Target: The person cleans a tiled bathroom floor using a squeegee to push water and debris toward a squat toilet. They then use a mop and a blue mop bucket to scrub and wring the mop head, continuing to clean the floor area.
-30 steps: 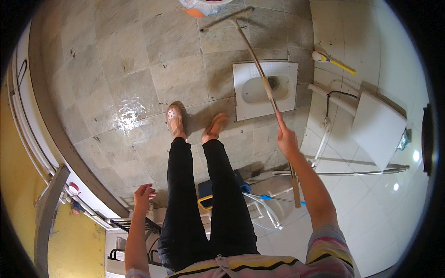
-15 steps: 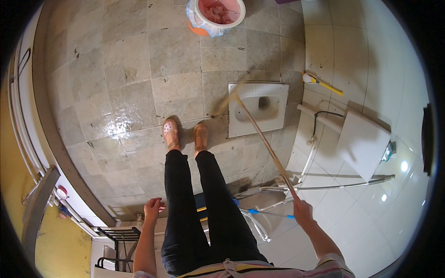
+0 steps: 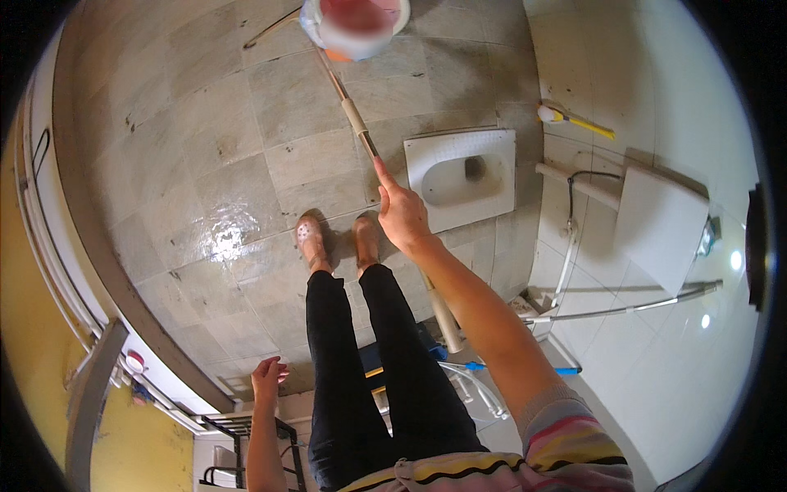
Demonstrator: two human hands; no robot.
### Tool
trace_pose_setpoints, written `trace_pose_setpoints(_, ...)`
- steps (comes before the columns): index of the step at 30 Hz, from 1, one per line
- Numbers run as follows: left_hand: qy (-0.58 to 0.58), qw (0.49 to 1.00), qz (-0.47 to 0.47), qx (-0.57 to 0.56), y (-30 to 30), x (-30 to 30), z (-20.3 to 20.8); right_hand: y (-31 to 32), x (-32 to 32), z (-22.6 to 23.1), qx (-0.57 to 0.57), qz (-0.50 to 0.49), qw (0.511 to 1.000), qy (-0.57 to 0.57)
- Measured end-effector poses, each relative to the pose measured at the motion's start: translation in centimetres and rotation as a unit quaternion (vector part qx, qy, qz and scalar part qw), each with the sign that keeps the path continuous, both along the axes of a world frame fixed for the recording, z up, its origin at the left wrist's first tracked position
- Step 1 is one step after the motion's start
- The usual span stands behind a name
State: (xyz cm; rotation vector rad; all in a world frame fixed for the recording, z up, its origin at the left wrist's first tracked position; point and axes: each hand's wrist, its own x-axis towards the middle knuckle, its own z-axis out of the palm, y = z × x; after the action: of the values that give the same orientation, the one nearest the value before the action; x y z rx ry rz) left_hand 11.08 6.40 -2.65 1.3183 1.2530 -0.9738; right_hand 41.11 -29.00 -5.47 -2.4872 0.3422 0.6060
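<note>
My right hand [image 3: 403,215] is wrapped round the handle of a long floor squeegee [image 3: 356,117], index finger stretched along the pole. The pole slants away to the far left, and its thin wide head lies on the floor beside the waste bin [image 3: 400,18]. The pole's near end sticks out below my right forearm. At my left side, my left hand [image 3: 269,379] hangs with loosely bent fingers and holds nothing. A white squat toilet [image 3: 426,205] is set in the floor just right of my right hand.
Grey tiles [image 3: 197,164] cover the floor, with a wet shine on the left. A yellow-handled brush [image 3: 586,125] rests by the right wall, near a white cistern [image 3: 662,230] and pipes. A black metal rack [image 3: 287,439] stands behind my left arm.
My right hand has swung forward and left, carrying the squeegee's head from beside the squat toilet to the floor left of the bin. My left hand has barely moved.
</note>
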Motion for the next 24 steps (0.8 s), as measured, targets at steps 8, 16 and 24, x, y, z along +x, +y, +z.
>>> trace_pose_setpoints(8, -0.005, 0.999, 0.000, -0.034, -1.3, 1.0, -0.2, -5.0, -4.9, 0.5, 0.006, -0.022, 1.000, -0.014)
trace_pose_setpoints(16, -0.002, 0.999, -0.024, -0.023, -0.1, 0.2, -0.5, -15.1, -8.5, 3.0, -0.093, -0.035, 0.991, 0.089)
trace_pose_setpoints(24, 0.011, 0.999, -0.030, -0.030, -0.2, 0.6, -0.7, -21.9, -9.8, 4.2, -0.146, -0.053, 0.987, 0.041)
